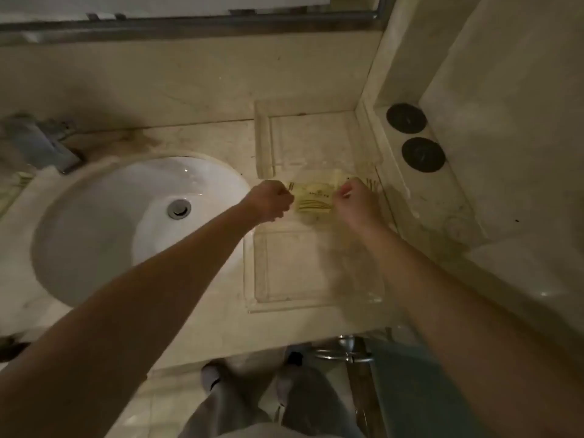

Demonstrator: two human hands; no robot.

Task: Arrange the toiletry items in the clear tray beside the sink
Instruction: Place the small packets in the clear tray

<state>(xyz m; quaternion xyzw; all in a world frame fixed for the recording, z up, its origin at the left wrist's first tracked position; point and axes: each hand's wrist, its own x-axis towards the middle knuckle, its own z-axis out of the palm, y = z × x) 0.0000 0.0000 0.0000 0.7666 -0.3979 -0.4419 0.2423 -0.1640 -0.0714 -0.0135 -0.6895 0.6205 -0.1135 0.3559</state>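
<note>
While both my hands are pinching the same pale yellow packet [313, 200], it sits between them over the middle of the clear tray [252, 273], which lies on the counter [202, 330] just right of the sink [104, 222].

Left hand [273, 202]: curled closed on the packet's left end. Right hand [355, 202]: closed on the right end, fingers hidden behind the knuckles, so exact finger placement is unclear. Neither hand is free.

Key relation: the packet's long axis runs left-right, across the tray's width, while the tray's own long axis runs away from me toward the back wall. Packet is crosswise to the tray. Both hands are about equally near, one per end, so neither has the advantage.

More yellow printed packets [373, 184] show just beyond my right hand, near the tray's right side; can't tell how many, too blurred. Can't tell whether the held packet is touching the tray floor or held just above it.

Judgement: this is placement/alignment. Next move likely needs it set down flat, squared against the neighbouring packets. Risk: thin packet buckles if the hands drift together.

Two dark round discs [414, 137] sit on the ledge to the right, well apart, not in the way.
</note>
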